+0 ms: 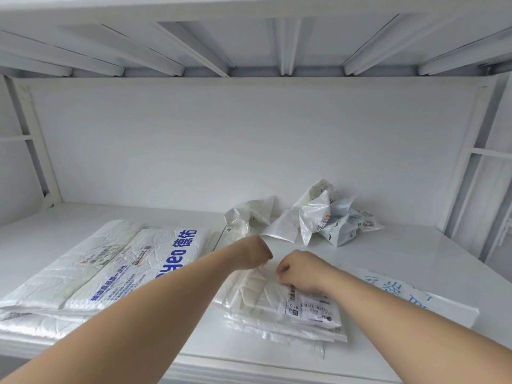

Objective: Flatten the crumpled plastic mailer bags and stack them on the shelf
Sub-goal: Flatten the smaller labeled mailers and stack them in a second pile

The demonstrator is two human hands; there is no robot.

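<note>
While the flattened stack (110,270) lies at the left end of the shelf (401,245), the left hand (257,254) is seen just right of it. Its fingers are curled tight at the far left corner of the mailer (266,297) and apparently pinch the film. The mailer is laid front-centre on the shelf, partly over a blue-printed bag (415,297). The right hand (300,270) is also placed at the far edge, fingers curled, with film pinched between thumb and forefinger. Crumpled bags (318,217) are seen at back right, well apart from the stack.

Risk: if the far edge is pulled unevenly by the two hands, the thin film could be torn, or creases could be folded in rather than smoothed. The mailer could also be dragged off the front lip, since slick plastic lies beneath it. Springback is likely once it is released.

The long axis is judged to run far-to-near, slanted slightly toward near right. The label end is pointed at the shelf's front edge, the pinched end at the back wall.
</note>
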